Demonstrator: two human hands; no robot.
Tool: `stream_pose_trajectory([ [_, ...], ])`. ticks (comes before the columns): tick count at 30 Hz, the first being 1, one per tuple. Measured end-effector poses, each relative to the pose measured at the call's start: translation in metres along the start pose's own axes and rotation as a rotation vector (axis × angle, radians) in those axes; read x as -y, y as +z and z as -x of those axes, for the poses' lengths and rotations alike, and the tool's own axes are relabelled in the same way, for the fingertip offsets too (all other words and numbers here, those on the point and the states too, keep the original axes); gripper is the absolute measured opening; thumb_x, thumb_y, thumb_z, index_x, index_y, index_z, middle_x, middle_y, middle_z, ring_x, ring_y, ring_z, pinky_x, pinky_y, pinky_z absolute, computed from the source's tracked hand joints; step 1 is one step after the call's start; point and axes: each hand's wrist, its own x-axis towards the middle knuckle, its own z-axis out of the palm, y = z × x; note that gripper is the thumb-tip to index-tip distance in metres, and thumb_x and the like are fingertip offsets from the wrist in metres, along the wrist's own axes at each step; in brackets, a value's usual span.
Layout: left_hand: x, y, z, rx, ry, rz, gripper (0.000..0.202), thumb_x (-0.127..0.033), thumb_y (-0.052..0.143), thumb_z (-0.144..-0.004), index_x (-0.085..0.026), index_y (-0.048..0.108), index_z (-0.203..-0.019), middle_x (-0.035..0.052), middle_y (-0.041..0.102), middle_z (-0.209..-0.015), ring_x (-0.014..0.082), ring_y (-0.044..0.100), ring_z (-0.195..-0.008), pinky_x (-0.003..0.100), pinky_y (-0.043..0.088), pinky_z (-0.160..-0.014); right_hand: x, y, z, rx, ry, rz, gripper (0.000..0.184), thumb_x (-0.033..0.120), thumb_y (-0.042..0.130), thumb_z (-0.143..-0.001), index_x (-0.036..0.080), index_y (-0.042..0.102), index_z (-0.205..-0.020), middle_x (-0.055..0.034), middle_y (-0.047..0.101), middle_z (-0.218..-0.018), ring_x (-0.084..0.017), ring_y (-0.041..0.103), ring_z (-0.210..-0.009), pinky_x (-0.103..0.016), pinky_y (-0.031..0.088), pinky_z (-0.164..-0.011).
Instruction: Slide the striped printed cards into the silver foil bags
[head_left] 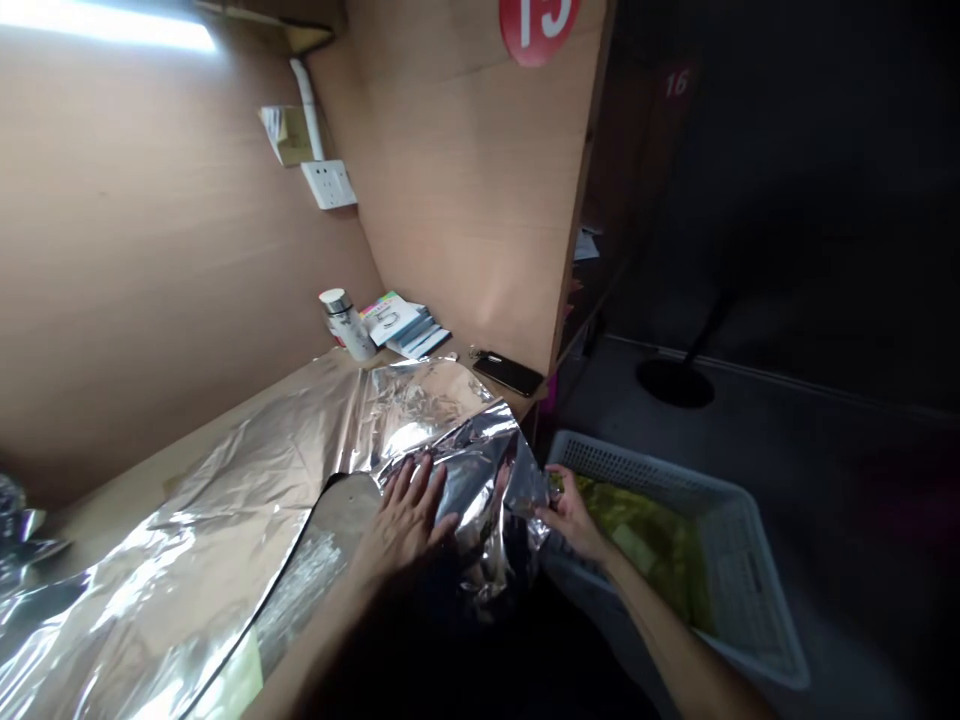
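A large silver foil sheet [277, 450] covers much of the tabletop and drapes over its front right edge. My left hand [405, 515] lies flat on the foil, palm down and fingers spread. Off to the right, my right hand [574, 512] pinches the hanging edge of the sheet between thumb and fingers. A dark-edged opening beside my left wrist shows a greyish surface [349, 505] with crinkled clear plastic [311, 575] on it. Near the bottom, a pale yellow-green piece [244, 675] shows, partly hidden by my left forearm.
A grey plastic basket [757, 570] with yellow material [652, 535] in it stands on the floor, under my right arm. At the table's back are a thermos flask [349, 325], stacked booklets [412, 328] and a black phone [508, 373]. A wooden partition [465, 200] rises behind them.
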Motion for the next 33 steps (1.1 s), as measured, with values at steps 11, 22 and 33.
stream_pose_trajectory([
  [11, -0.102, -0.036, 0.043, -0.109, 0.321, 0.332, 0.054, -0.035, 0.066, -0.094, -0.023, 0.055, -0.146, 0.0129, 0.068, -0.138, 0.0297, 0.065, -0.119, 0.042, 0.056, -0.1, 0.08, 0.012, 0.006, -0.134, -0.159, 0.456, 0.039, 0.049, 0.062, -0.096, 0.018, 0.063, -0.073, 0.0013, 0.06, -0.067, -0.014, 0.053, -0.063, -0.025, 0.04, -0.061],
  [22, -0.08, -0.05, 0.015, 0.401, -0.079, 0.932, 0.013, -0.024, 0.068, -0.079, -0.016, 0.074, -0.07, -0.0006, 0.063, -0.062, 0.0142, 0.057, -0.062, 0.024, 0.035, -0.057, 0.088, 0.02, -0.007, -0.196, -0.162, 0.591, 0.055, 0.053, 0.057, -0.099, 0.018, 0.053, -0.056, 0.0045, 0.04, -0.056, -0.012, 0.039, -0.056, -0.027, 0.028, -0.056],
  [33, -0.065, -0.064, -0.009, 0.494, -0.234, 1.615, 0.046, -0.05, 0.095, -0.063, -0.014, 0.066, -0.072, -0.0003, 0.063, -0.058, 0.0092, 0.049, -0.05, 0.022, 0.035, -0.05, 0.166, 0.044, 0.016, 0.283, -0.614, 1.068, 0.027, 0.035, 0.076, -0.094, 0.029, 0.073, -0.12, -0.0059, 0.063, -0.124, -0.024, 0.055, -0.119, -0.044, 0.037, -0.108],
])
